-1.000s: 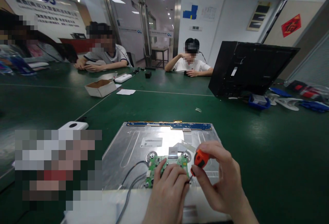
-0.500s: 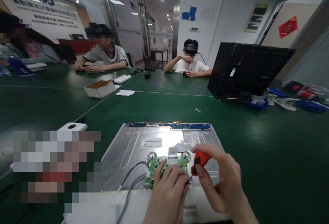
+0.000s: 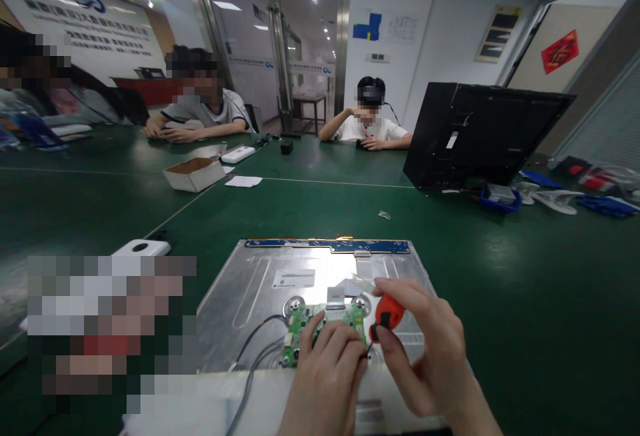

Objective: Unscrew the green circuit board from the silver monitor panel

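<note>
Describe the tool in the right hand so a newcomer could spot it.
On the green table lies a silver metal panel. At its near edge, beside the small green circuit board, the right hand grips a stubby screwdriver, the only orange thing there.

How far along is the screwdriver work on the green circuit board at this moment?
Done: the silver metal panel lies back-up with the green circuit board exposed. In hand: the left hand presses on the board while the right hand holds the orange-handled screwdriver, tip down at its right edge. Left: grey cables are attached; screws show at the board's far corners.
</note>
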A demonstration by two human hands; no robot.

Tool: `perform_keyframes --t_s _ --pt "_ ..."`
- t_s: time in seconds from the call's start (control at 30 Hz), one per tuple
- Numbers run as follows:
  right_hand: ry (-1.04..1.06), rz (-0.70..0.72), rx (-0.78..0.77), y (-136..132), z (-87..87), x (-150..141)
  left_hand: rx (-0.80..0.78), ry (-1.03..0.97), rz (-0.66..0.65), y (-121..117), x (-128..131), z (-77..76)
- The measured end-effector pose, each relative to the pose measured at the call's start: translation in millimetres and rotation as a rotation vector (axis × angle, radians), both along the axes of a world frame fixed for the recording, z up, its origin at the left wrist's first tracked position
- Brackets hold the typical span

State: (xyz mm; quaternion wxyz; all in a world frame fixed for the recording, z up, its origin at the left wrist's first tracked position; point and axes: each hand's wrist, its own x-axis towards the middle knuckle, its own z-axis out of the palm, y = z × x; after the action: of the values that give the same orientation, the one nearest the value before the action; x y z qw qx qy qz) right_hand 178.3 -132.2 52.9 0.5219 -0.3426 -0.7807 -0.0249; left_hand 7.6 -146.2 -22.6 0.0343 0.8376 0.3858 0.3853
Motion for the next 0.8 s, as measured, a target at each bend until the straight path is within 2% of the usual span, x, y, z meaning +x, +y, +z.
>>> perform_keyframes --t_s 0.13,0.4,0.63,0.8 --pt "0.003 -0.017 -0.013 -0.7 -1.2 0.1 0.012 0.029 -0.002 -0.1 -0.5 0.5" --pt "-0.011 -0.058 0.068 3.4 -2.8 -3.1 -0.01 0.075 -0.012 -0.3 -5.1 -8.2" --pt "-0.006 0.007 -0.004 0.2 -2.3 0.5 0.005 0.022 0.002 0.4 -0.9 -0.9" --pt "0.002 -0.025 0.002 -1.5 -1.6 0.1 -0.017 0.013 -0.008 -0.8 -0.2 0.2"
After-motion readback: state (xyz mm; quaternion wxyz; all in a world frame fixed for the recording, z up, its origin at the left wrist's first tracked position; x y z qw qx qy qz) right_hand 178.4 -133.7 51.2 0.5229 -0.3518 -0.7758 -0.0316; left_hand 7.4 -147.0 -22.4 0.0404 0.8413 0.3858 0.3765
